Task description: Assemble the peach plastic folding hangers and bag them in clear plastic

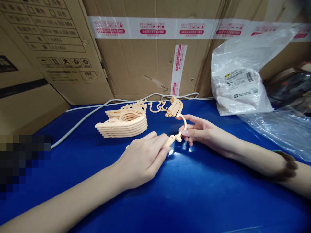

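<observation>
My left hand [144, 157] is closed around a beige plastic hanger piece [171, 139]; only its holed end shows past my thumb, and the rest is under my fingers. Between thumb and fingers, my right hand [200, 131] pinches a beige curved hanger hook [185, 123]. The hook's knobbed base is right beside the end of the piece in my left hand; whether they touch I cannot tell. Behind my left hand lies a stack of beige hanger arms [123, 124]. Several loose hooks [157, 106] and a small pile of short curved pieces [175, 106] lie farther back.
A blue tabletop [184, 200] runs under everything. Cardboard boxes [145, 61] wall off the back and left. Along the back edge winds a white cable [85, 124]. A filled white plastic bag [239, 87] stands at the back right, with clear plastic film [279, 126] before it.
</observation>
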A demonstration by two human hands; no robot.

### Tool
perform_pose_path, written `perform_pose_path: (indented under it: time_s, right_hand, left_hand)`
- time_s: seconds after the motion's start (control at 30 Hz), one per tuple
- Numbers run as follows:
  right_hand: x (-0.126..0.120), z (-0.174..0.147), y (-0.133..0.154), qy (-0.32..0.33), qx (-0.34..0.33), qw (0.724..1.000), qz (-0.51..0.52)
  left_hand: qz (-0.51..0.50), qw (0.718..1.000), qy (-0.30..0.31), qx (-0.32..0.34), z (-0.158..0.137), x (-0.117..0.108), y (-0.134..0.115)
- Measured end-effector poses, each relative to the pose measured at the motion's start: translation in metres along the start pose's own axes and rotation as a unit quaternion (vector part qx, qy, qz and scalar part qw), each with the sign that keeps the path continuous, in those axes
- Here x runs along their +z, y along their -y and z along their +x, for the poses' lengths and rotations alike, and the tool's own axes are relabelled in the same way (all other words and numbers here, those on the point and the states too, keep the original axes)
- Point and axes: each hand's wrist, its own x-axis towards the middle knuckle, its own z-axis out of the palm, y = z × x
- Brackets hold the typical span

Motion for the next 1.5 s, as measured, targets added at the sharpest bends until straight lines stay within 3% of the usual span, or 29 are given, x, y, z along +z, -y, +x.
perform_pose_path:
  time_s: [0.23,0.43,0.93,1.5]
  right_hand:
    - [-0.002,0.000,-0.002,0.029,-0.014,0.999,-0.010]
    - [0.000,0.000,-0.002,0.017,-0.012,1.000,-0.016]
    - [0.002,-0.002,-0.004,-0.008,-0.033,0.998,-0.052]
    - [0.010,-0.006,0.002,-0.060,-0.101,0.980,-0.160]
  left_hand:
    - [0.010,0.998,-0.026,0.057,0.001,0.003,0.002]
    - [0.069,0.993,-0.050,0.082,0.002,0.004,0.000]
    - [0.216,0.972,-0.027,0.084,0.000,0.002,-0.003]
    - [0.259,0.962,-0.023,0.088,0.001,0.000,-0.006]
